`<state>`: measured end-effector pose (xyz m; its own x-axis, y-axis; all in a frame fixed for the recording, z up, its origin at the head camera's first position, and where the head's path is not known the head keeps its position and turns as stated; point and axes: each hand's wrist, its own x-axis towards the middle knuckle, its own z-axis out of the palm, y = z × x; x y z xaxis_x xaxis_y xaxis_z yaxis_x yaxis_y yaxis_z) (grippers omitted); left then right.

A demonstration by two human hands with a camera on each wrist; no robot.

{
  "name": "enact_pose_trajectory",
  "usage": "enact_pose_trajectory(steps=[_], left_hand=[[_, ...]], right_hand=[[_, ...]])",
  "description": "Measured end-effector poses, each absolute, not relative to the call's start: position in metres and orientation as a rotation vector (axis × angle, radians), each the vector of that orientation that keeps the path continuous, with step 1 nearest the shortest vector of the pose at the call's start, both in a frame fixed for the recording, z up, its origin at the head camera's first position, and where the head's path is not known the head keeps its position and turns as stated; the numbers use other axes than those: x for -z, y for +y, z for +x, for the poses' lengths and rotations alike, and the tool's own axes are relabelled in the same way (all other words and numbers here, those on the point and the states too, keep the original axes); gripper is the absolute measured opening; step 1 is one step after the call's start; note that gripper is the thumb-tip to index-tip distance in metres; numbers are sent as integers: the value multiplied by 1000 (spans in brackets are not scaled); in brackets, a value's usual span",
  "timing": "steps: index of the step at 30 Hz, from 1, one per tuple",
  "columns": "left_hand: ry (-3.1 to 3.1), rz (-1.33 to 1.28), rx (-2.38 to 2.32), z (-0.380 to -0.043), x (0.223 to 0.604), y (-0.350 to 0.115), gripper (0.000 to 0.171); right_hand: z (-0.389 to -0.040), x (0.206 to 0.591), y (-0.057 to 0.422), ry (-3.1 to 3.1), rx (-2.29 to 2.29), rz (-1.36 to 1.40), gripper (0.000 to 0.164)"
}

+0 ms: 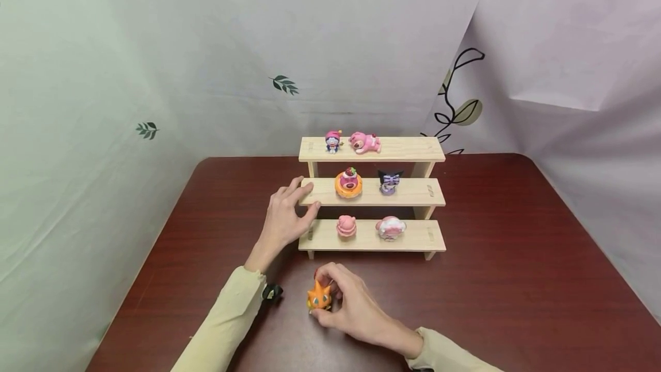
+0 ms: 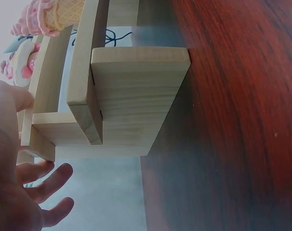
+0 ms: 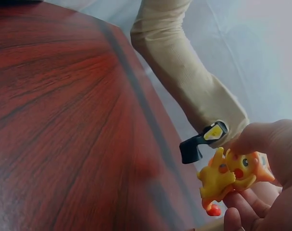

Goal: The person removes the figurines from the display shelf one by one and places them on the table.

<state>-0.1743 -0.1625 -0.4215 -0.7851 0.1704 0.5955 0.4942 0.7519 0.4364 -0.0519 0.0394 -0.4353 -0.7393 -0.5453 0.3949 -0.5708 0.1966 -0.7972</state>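
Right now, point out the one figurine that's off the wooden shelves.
The orange figurine, held in the right hand; the other six are all on the wooden shelves.

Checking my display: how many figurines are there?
7. Top shelf: blue figurine, lying bear; middle shelf: ringed bear, purple figurine; bottom shelf: pink figurine, pale figurine; right hand: orange figurine.
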Motion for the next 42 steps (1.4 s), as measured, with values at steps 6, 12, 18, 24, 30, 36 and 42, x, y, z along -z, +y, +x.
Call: enact_pose_trajectory(steps=[6,12,18,24,30,36,42], left_hand=[[-2398,-514,810,-175,421,-162,46],[-2388,-513,812,-175,422,-163,46],[-2389,-509,816,-175,422,-163,45],[-2384,-516,807,-176,422,-163,46],[-2388,-513,812,-175,421,-163,46],[-2397,-513,816,-175,422,-162,46],[-2402,-508,819,-175,422,-162,46]], right_hand=[[-52,438,33,-2432,-1632,1131,49],[-53,444,28,-2435,-1628,1126,49],[-54,450,24,-2433,-1630,1133,48],[-54,452,20,-2440,-1621,1133,48],[-53,454,19,-2461,-1640,1113,47],[-51,456,18,-2495,-1653,1099,47],[-51,457,18,-2512,-1574,1128,45]])
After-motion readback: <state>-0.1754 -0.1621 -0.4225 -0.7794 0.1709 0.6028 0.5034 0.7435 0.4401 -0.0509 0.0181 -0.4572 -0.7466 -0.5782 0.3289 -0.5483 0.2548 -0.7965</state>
